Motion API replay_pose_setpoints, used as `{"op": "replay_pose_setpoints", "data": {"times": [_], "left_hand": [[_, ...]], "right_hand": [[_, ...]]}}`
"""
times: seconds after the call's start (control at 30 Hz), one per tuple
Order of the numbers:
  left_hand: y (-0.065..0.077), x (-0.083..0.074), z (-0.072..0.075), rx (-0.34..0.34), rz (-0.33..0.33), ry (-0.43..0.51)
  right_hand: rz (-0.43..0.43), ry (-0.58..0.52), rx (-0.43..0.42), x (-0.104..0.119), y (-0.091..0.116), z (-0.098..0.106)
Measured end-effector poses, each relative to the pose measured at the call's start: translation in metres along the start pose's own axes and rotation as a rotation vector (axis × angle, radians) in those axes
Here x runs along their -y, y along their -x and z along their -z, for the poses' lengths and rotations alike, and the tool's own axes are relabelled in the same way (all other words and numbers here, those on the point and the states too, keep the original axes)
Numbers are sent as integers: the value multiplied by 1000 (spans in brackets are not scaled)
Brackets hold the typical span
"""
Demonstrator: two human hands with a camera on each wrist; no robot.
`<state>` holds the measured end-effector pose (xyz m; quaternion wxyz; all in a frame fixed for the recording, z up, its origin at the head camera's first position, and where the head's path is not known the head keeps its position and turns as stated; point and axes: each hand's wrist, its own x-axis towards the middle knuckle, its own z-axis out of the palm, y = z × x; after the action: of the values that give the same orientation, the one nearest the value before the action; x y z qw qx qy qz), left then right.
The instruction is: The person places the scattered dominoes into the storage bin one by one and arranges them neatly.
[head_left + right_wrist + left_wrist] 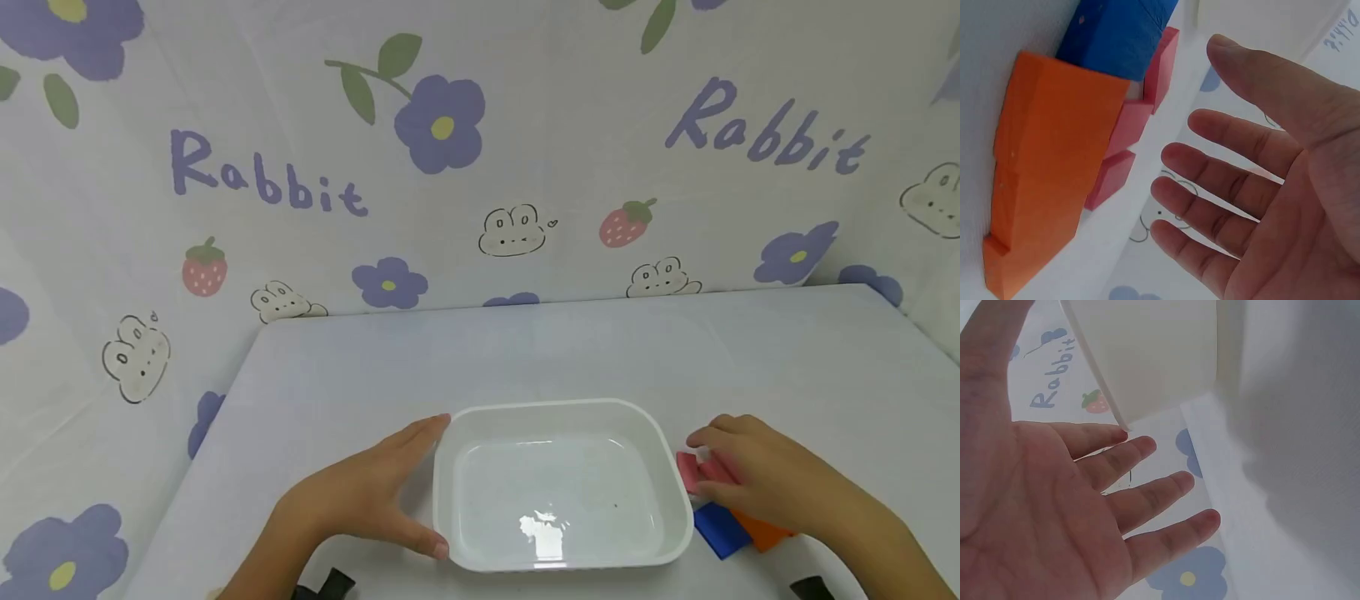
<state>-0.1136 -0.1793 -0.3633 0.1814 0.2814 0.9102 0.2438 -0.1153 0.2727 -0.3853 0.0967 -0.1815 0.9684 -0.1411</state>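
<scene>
A white rectangular tray [562, 475] with rounded corners lies on the table, nothing inside it. At its left side my left hand [360, 492] spreads thumb and fingers, the tips right at the rim; the left wrist view shows its straight fingers beside the tray wall [1147, 356]. To the tray's right, my right hand [780, 475] hovers with relaxed fingers over a small group of blocks and partly hides them. The group has a blue block [1119, 37], orange blocks [1054, 144] and several pinkish-red blocks [1110, 181]. In the right wrist view its palm [1291, 206] holds nothing.
A white cloth covers the table [487, 358]. Behind it and at both sides hangs a white curtain [562, 125] printed with flowers, strawberries, rabbits and lettering. Dark straps [336, 585] show near both wrists at the bottom edge.
</scene>
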Motion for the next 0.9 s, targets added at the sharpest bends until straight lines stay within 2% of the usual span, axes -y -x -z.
{"op": "replay_pose_setpoints", "data": {"times": [0.13, 0.37, 0.57, 0.77, 0.9], "left_hand": [[2, -1, 0, 8, 9, -3], [-1, -1, -2, -1, -40, -16], [-1, -2, -3, -3, -36, -15], [-2, -2, -4, -4, -39, -23], [-3, -2, -4, -3, -41, -22]], "right_hand": [[41, 11, -9, 4, -5, -5], [97, 60, -46, 6, -7, -11], [137, 92, -90, 9, -8, -14], [146, 103, -111, 8, -9, -15], [133, 97, -88, 7, -10, -14]]}}
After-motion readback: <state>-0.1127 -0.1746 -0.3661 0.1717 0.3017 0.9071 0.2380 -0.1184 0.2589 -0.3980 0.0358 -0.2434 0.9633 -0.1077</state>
